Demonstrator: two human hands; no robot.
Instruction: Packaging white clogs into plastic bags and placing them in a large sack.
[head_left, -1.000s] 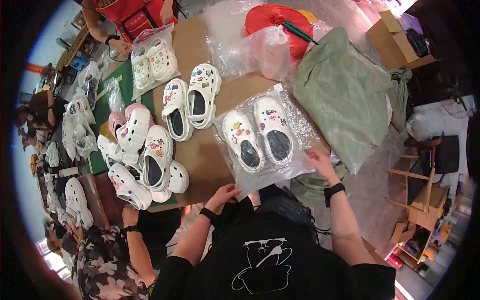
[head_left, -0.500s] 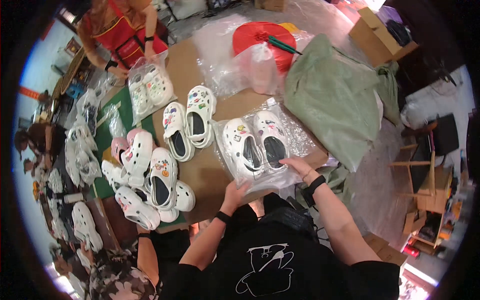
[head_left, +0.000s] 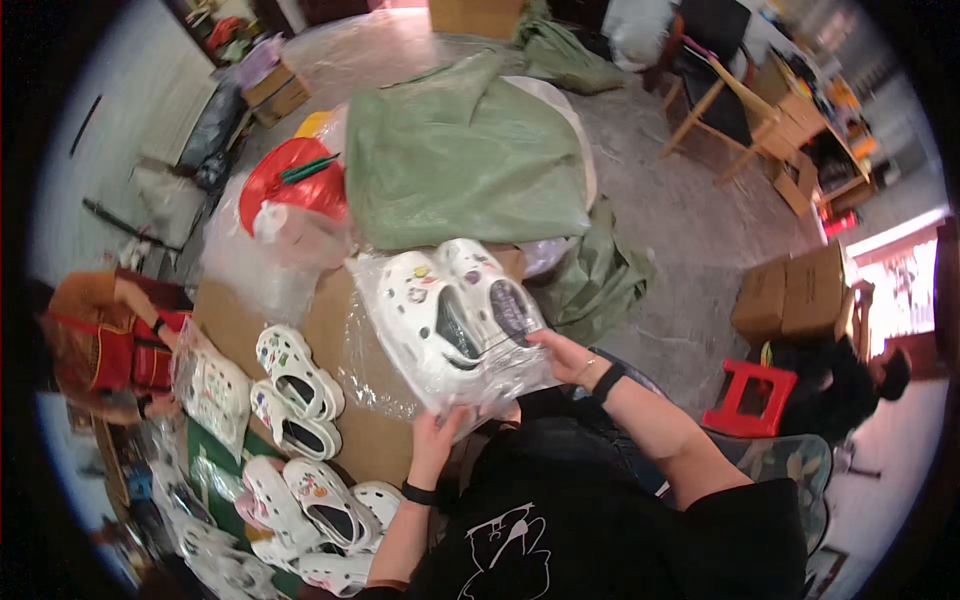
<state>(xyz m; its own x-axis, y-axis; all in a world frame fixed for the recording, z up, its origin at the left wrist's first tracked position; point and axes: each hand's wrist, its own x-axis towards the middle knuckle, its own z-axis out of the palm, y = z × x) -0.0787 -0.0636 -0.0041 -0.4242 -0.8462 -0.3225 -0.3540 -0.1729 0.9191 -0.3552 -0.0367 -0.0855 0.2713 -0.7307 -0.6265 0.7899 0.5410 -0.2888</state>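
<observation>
While the clear plastic bag (head_left: 440,345) with the pair of white clogs (head_left: 455,310) inside is lifted just off the cardboard-covered table (head_left: 340,330), your two hands carry it between them: your left hand (head_left: 437,432) is closed on the bag's near bottom edge from below, and your right hand (head_left: 562,352) grips its right edge, fingers curled onto the plastic. Both clogs sit side by side inside the bag, toes pointing away from you, so the bagging of this pair looks done; whether the bag's mouth is sealed cannot be told from here. Plenty seems left to do, judging by the table: an unbagged pair of white clogs (head_left: 295,390) lies to your left on the cardboard, and more loose clogs (head_left: 310,505) crowd the near left corner. Further left, another person in a red apron (head_left: 120,350) stands beside a second bagged pair (head_left: 212,385). Beyond your bag lie a big green sack (head_left: 460,160) and a red lid (head_left: 285,180) under loose plastic
</observation>
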